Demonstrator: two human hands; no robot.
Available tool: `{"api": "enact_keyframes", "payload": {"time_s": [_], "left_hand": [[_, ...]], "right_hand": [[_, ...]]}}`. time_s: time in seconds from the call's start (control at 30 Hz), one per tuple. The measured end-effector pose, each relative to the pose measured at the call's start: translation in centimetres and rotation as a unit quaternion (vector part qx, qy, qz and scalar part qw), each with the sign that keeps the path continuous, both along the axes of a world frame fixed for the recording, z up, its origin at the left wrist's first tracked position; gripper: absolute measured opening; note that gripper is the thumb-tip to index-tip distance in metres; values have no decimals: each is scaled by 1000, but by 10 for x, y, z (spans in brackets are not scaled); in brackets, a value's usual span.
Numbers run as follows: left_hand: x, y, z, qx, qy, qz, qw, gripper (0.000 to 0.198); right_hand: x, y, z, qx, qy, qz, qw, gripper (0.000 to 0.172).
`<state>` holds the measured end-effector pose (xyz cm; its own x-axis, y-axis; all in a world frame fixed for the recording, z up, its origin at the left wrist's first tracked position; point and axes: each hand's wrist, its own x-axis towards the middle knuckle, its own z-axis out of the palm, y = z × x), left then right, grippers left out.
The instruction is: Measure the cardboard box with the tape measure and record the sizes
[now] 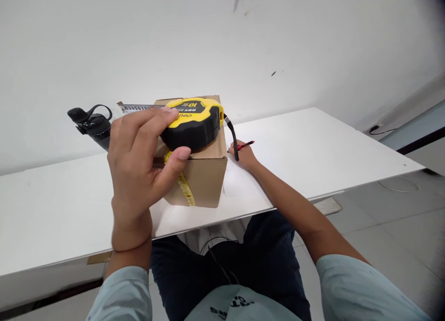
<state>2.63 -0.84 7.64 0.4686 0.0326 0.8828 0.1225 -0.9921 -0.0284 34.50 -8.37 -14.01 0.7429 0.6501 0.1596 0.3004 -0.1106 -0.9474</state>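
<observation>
My left hand [134, 166] grips a yellow and black tape measure [194, 126] over the top of a brown cardboard box [206, 184]. Its fingers lie on the upper side and the thumb presses below. A short length of the measuring blade [137, 108] sticks out to the left, and a black wrist strap [232, 135] hangs from the right end. Yellow tape with markings [187, 189] runs down the box's near face. Right of the box, my right hand [246, 156] rests on the table, closed around a red and black pen [246, 145]; the fingertips are partly hidden.
Behind my left hand a black bottle [97, 126] with a carry loop appears tilted. The white table [295, 145] reaches to a marked white wall [208, 43]. A black cable [377, 129] comes out of the wall at the right. My legs are under the table's front edge.
</observation>
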Motion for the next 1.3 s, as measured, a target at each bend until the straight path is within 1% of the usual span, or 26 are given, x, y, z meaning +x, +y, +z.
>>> {"api": "enact_keyframes", "payload": {"time_s": [0.1, 0.2, 0.47, 0.63, 0.8, 0.97, 1.07, 1.2, 1.3], "left_hand": [[0, 0, 0, -1, -1, -15, 1000, 48], [0, 1, 0, -5, 4, -26, 1000, 49], [-1, -1, 1, 7, 8, 4, 1000, 54], [-1, -2, 1, 14, 7, 9, 1000, 49], [0, 1, 1, 24, -4, -9, 1000, 46], [0, 1, 2, 34, -6, -7, 999, 43], [1, 1, 1, 38, -11, -18, 999, 42], [3, 2, 1, 54, -24, -39, 998, 44], [3, 2, 1, 47, -26, -40, 998, 45]], "right_hand": [[0, -1, 0, -4, 1, 9, 1000, 16], [0, -1, 1, -5, 4, 10, 1000, 16], [-2, 1, 1, 0, -2, 8, 1000, 17], [-2, 0, 1, -3, 2, 5, 1000, 14], [-3, 0, 2, 1, 0, -4, 1000, 13], [-2, 0, 1, -6, -1, -5, 1000, 14], [-1, 0, 0, -6, -2, -3, 1000, 14], [-1, 0, -2, -2, -9, -13, 1000, 13], [-1, 0, -3, -3, -15, -18, 1000, 13]]}}
